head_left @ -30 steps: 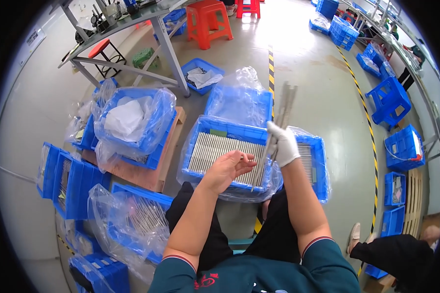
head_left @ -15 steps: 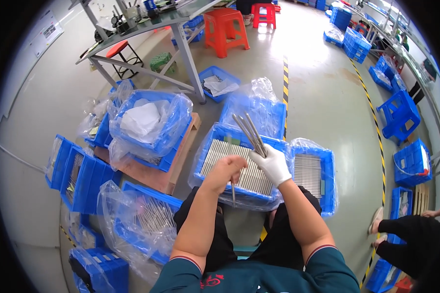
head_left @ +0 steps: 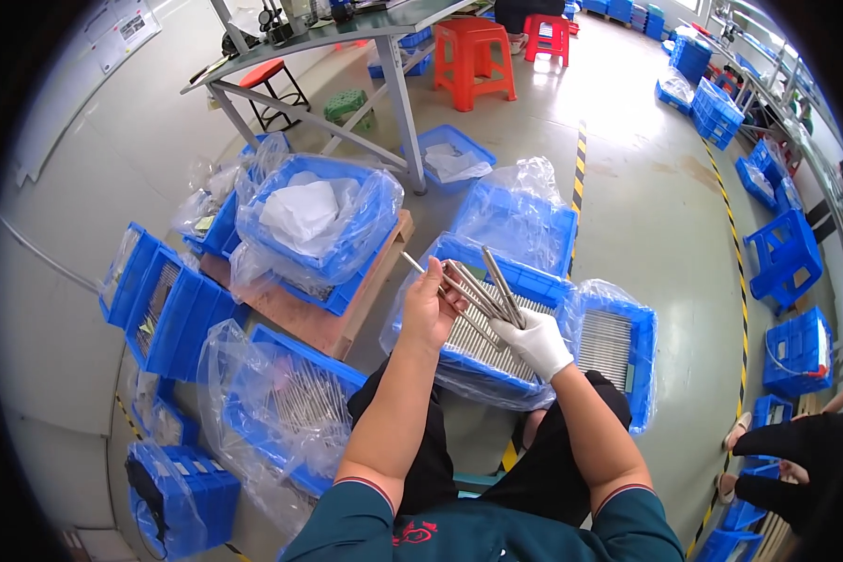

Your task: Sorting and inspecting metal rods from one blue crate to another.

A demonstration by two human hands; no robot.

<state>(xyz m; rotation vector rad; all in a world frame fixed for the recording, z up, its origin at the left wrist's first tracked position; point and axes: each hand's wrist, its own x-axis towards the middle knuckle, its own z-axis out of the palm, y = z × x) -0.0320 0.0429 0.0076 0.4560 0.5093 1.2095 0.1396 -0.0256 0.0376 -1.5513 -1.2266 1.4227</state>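
My bare left hand [head_left: 427, 311] is closed around a thin metal rod [head_left: 411, 261], which slants out past the thumb. In its white glove, my right hand [head_left: 536, 345] grips a bundle of several metal rods [head_left: 503, 286] that fan out up and to the left. The tips of that bundle reach the fingers of my left hand. Both hands are above a blue bin [head_left: 551, 284] lined with clear plastic, where similar rods lie in neat rows. My forearms hide part of its near side.
Right of it stands another bin of rods [head_left: 605, 342]. A bin of loosely piled rods [head_left: 309, 398] is at my left. Beyond are a plastic-covered bin [head_left: 326, 215] on a wooden pallet [head_left: 365, 286], a workbench [head_left: 347, 42] and red stools [head_left: 473, 61]. A person's legs [head_left: 791, 459] show at right.
My left hand has risen, its rod now slanting beside the bundle instead of pointing down. The right hand's bundle has tilted lower toward the left hand. The whole view has shifted slightly.
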